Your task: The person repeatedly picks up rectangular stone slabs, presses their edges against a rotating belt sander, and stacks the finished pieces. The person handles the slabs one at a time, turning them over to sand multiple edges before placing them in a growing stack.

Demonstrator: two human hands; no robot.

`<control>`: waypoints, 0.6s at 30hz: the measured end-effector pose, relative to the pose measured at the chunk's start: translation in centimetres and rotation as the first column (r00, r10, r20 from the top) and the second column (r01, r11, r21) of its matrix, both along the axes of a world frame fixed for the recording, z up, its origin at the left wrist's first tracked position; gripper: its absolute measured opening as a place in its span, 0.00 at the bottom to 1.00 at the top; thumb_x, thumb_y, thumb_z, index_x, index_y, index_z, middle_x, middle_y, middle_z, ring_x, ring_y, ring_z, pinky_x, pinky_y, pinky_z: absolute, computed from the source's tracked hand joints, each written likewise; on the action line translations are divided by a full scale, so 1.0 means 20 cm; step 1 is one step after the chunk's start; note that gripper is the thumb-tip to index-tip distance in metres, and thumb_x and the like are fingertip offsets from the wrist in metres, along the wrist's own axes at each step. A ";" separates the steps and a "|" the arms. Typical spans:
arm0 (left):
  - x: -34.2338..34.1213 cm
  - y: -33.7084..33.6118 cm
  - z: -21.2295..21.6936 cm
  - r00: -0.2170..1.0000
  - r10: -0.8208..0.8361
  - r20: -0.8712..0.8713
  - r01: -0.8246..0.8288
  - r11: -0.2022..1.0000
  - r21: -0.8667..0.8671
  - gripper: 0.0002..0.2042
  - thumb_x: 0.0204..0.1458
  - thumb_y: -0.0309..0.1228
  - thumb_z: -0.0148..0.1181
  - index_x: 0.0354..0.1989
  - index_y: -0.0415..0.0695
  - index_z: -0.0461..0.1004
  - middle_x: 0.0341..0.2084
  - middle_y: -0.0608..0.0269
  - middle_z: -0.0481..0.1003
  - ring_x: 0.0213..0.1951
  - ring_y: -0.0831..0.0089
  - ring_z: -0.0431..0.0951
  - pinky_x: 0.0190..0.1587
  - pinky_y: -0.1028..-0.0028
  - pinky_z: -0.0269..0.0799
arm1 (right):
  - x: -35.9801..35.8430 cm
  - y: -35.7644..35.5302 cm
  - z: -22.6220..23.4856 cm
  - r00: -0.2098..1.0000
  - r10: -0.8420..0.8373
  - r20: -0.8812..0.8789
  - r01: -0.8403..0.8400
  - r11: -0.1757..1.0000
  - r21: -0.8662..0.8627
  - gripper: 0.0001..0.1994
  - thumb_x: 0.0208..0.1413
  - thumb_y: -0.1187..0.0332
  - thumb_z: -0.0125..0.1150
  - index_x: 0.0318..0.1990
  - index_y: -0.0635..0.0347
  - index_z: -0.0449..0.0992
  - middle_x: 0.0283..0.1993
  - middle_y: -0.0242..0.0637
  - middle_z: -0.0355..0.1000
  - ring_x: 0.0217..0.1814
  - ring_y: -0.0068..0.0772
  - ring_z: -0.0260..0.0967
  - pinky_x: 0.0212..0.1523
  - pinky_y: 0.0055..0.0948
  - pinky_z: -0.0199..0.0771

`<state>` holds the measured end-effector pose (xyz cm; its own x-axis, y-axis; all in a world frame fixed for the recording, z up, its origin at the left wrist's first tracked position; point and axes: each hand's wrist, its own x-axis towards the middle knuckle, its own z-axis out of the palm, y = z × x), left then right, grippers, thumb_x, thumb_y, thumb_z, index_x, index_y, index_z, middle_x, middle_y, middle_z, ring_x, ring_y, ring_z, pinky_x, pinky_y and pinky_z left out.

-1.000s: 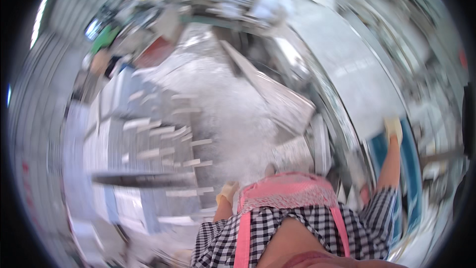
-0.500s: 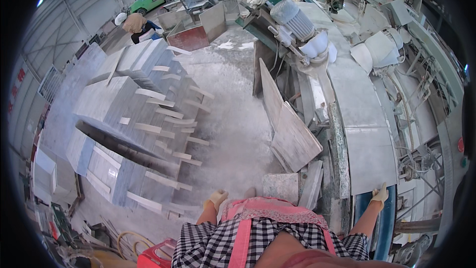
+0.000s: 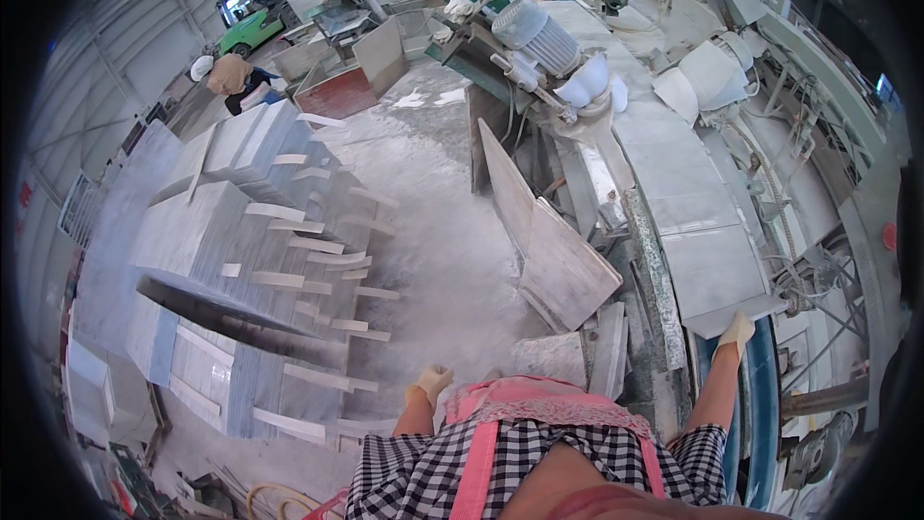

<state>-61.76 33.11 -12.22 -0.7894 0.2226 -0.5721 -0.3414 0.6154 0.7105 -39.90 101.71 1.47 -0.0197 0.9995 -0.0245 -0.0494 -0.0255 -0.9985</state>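
Slabs [image 3: 707,270], smooth flat grey rectangles, line the right side; gloved right hand [image 3: 737,331] is at the near edge, can't tell if gripping. Left hand [image 3: 435,381] hangs loose, empty.

Likely stone workshop: slabs [image 3: 707,265], forklift [image 3: 252,31]

Two foreground gloved hands [image 3: 432,382] [image 3: 737,331] — one green forklift [image 3: 252,32].

At lower right, my right hand [image 3: 736,328] is touching a grey slab's near edge [image 3: 717,318]; lower centre, my left hand [image 3: 435,381] is hanging apart.
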 end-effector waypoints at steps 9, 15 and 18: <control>-0.34 0.34 0.19 0.994 -0.099 -0.052 0.104 0.990 0.094 0.22 0.58 0.44 0.55 0.47 0.35 0.78 0.36 0.58 0.82 0.40 0.71 0.79 0.46 0.71 0.72 | 0.62 0.01 0.24 0.713 0.199 0.672 -0.324 0.944 0.065 0.22 0.46 0.74 0.55 0.51 0.72 0.76 0.39 0.52 0.79 0.42 0.46 0.79 0.43 0.40 0.78; -0.40 1.30 0.99 0.770 -0.516 -0.375 0.598 0.789 0.142 0.21 0.62 0.38 0.51 0.60 0.41 0.73 0.55 0.51 0.75 0.58 0.61 0.72 0.62 0.65 0.65 | 0.66 -0.22 0.23 0.612 0.045 0.790 -0.238 0.963 0.129 0.25 0.49 0.70 0.56 0.58 0.67 0.72 0.51 0.58 0.76 0.55 0.58 0.74 0.56 0.43 0.73; -0.27 1.84 1.20 0.621 -0.589 -0.517 0.782 0.505 0.365 0.18 0.64 0.31 0.50 0.60 0.41 0.73 0.57 0.48 0.74 0.61 0.57 0.71 0.64 0.64 0.65 | 0.61 -0.30 0.31 0.603 -0.047 0.797 -0.218 0.950 0.222 0.25 0.52 0.67 0.57 0.58 0.66 0.72 0.52 0.59 0.75 0.57 0.60 0.72 0.58 0.46 0.71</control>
<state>-67.25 69.99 11.73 -0.3424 0.9384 0.0462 0.3022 0.0635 0.9511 -27.66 95.77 7.63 -0.2112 0.9584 0.1921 0.7421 0.2851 -0.6067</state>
